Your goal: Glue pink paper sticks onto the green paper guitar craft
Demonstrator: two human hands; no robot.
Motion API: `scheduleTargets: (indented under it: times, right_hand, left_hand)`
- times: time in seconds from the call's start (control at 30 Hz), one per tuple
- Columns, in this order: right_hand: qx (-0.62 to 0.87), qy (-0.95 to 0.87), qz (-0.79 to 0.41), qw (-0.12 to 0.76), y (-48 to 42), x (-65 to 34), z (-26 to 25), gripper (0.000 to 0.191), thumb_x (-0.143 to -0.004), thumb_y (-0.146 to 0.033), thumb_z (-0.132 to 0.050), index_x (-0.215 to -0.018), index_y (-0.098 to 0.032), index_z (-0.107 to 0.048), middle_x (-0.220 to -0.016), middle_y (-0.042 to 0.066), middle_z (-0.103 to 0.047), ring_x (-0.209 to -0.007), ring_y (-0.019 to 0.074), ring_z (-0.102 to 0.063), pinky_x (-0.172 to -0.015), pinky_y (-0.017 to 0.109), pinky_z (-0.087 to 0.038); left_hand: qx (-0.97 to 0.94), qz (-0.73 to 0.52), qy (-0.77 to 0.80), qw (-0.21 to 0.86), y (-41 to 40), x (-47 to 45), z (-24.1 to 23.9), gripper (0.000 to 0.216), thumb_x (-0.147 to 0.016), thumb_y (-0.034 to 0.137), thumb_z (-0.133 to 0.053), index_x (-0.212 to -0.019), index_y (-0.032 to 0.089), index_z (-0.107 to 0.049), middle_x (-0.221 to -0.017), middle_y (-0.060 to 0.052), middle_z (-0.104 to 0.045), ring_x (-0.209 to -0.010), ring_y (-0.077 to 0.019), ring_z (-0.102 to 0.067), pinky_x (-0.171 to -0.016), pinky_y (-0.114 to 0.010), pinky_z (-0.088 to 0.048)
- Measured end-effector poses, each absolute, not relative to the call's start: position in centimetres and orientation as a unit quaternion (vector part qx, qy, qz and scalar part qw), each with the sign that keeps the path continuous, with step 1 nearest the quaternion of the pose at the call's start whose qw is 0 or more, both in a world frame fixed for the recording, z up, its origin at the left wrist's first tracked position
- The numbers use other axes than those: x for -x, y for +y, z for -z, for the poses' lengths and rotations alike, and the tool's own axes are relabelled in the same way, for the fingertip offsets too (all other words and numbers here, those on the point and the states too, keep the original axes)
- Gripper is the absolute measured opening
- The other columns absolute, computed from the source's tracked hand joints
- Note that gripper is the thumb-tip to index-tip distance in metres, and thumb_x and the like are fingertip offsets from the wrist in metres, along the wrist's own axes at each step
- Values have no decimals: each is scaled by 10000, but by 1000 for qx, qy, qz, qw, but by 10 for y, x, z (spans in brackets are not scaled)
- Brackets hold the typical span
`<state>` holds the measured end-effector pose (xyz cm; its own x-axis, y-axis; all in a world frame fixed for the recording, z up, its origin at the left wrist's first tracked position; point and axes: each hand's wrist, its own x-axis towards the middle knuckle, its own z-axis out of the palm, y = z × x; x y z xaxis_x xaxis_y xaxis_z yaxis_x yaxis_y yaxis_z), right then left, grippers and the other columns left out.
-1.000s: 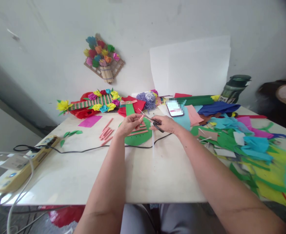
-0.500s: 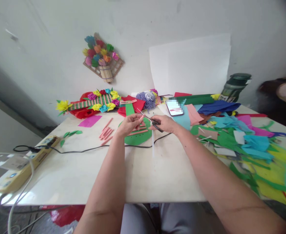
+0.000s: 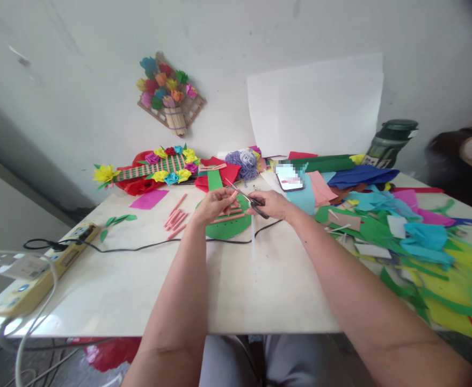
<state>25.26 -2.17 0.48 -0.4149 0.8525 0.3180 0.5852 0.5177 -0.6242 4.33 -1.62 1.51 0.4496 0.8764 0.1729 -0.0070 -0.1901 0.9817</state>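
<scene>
Between the thumb and fingers of my left hand [image 3: 215, 206] is a small pink paper roll [image 3: 234, 195]. My right hand [image 3: 273, 203] grips a pair of scissors [image 3: 257, 207] by the dark handles; the blades are parted and point up and left, close to the pink roll. Below both hands lies a green guitar-shaped cutout [image 3: 223, 231] with several pink strips across it, partly hidden by my fingers. To the left of my left hand, several loose pink paper rolls [image 3: 175, 219] rest on the table. A glue stick [image 3: 253, 236] stands out below my right hand.
A black cord [image 3: 131, 249] runs across the table from a power strip [image 3: 46, 279]. A flower-decorated paper guitar [image 3: 159, 169] and purple yarn [image 3: 241, 161] lie at the back. At right are a phone [image 3: 290, 180], a bottle [image 3: 391, 145] and paper scraps [image 3: 425, 242].
The view has shifted very slightly. Both hands, the pink roll and the scissors stay in nearly the same place.
</scene>
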Motion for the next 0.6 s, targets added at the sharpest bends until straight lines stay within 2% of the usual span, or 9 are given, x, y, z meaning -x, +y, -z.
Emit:
scheduleTargets:
  times: [0.37,0.6]
  right_hand:
    - [431,-795,-239,354,-21,-250,-4,302,-637,-378,-679,-880,-199,-687,-646,-13,-628,-614,130,-526,-536,211,-351]
    - [432,-771,-251,394,-11,-249,7,307,-653,-435,-641,-803,-172,-691,-562,-20,-574,-549,126,-518,-478,212,-345]
  left_hand:
    - [-654,-407,345,537,-22,-43,-24,265,-691,371,-677,-789,136,-602,-668,-10,-627,-382,-35,-458,-349,-165,-297]
    - [-643,-421,347,538,-19,-44,-22,276,-687,363,-681,-821,135,-603,-693,-10,-639,-399,-48,-493,-387,-172,-366]
